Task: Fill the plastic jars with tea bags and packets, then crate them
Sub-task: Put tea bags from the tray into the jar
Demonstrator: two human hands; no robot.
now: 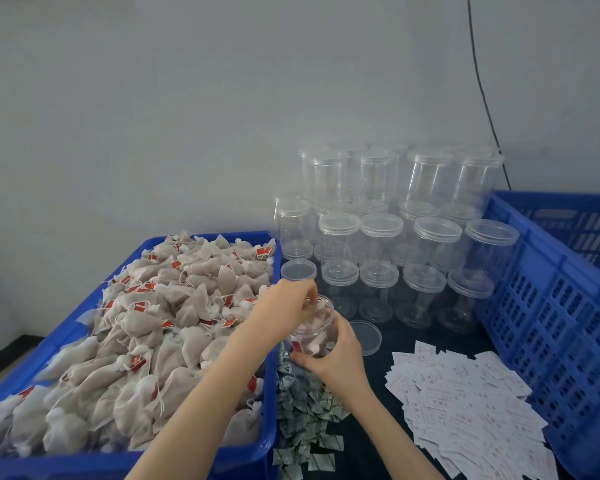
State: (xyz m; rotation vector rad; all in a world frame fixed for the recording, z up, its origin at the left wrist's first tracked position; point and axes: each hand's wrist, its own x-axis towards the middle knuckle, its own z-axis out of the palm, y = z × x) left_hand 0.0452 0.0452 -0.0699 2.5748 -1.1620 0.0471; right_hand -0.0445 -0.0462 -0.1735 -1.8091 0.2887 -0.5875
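A clear, round plastic jar (315, 332), open at the top and tilted toward the left, is grasped around its lower body by the right hand (336, 355), the fingers curled under and around it. At the jar's mouth the left hand (286, 303) is held with its fingertips bunched and dipped inside the rim; whether something is pinched between them cannot be told. White and red contents are seen through the jar's wall. The jar is held above the dark table (368, 441), just right of a blue plastic bin (201, 460) heaped with beige mesh tea bags (160, 334) bearing red tags. Beneath the jar and toward the near edge, a strip of small green-and-silver foil packets (302, 410) is spread beside the bin. A loose clear lid (366, 336) lies flat just right of the jar. Near and right of it, a pile of white paper packets with pink print (465, 403) is scattered. Farther back, lidded empty clear jars (395, 237) are stacked in rows against the grey wall (187, 98). At the far right a blue perforated plastic crate (551, 323) stands.
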